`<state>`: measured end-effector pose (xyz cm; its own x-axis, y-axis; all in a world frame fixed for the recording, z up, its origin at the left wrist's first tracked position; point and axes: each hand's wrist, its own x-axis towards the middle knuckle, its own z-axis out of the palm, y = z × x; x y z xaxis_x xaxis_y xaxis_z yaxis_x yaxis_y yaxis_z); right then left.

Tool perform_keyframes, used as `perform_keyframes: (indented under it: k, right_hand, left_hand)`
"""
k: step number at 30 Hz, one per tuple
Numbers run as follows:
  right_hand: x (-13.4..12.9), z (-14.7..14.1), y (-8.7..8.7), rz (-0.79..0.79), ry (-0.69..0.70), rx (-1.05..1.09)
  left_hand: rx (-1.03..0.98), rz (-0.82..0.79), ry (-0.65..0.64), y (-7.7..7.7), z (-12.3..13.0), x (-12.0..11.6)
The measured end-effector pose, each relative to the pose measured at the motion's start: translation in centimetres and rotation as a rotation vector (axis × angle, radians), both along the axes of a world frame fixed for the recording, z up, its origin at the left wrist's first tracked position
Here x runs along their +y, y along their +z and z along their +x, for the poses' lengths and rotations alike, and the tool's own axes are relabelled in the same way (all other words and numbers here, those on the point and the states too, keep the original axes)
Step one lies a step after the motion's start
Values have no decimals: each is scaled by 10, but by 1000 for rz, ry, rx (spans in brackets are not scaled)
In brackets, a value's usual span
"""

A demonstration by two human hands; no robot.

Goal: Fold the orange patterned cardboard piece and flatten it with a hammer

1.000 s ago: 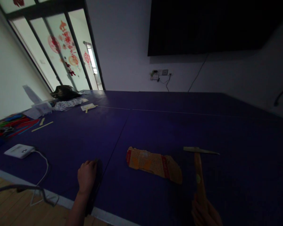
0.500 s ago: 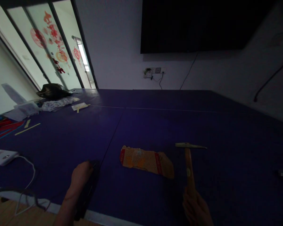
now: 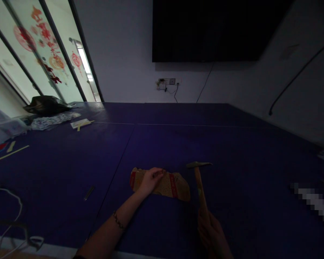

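A flat tan dotted piece (image 3: 181,187) with red bands, perhaps cardboard or cloth, lies on the dark purple table. My left hand (image 3: 151,180) rests over its middle, with fingers bent together as in a pinch. Whatever they hold, if anything, is too small to make out. To the right, my right hand (image 3: 212,230) is closed round the wooden handle of a hammer (image 3: 200,187). The narrow metal head points up and away, just beyond the tan piece's right end. A small thin dark strip (image 3: 89,193) lies left of my left forearm.
A white cable (image 3: 16,199) runs down the table's left side. Yellowish strips (image 3: 11,153), a white packet (image 3: 80,123) and a black bag (image 3: 47,105) lie farther back on the left. A blurred pale object (image 3: 313,201) is at the right. A wall with a dark screen (image 3: 218,30) stands behind the table.
My left hand has moved right, from beside the small dark strip onto the tan piece. My right hand still holds the hammer, with its head slightly changed in angle. The view has turned somewhat right.
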<state>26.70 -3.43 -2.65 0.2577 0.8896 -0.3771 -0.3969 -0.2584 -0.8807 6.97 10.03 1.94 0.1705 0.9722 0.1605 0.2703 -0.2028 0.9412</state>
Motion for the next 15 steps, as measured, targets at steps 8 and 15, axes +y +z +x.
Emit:
perform_keyframes:
  k: [8, 15]
  right_hand:
    - [1, 0, -6, -39, -18, 15]
    - [-1, 1, -4, -28, 22, 3]
  left_hand:
    - [155, -3, 40, -22, 27, 6]
    - [174, 17, 36, -38, 28, 4]
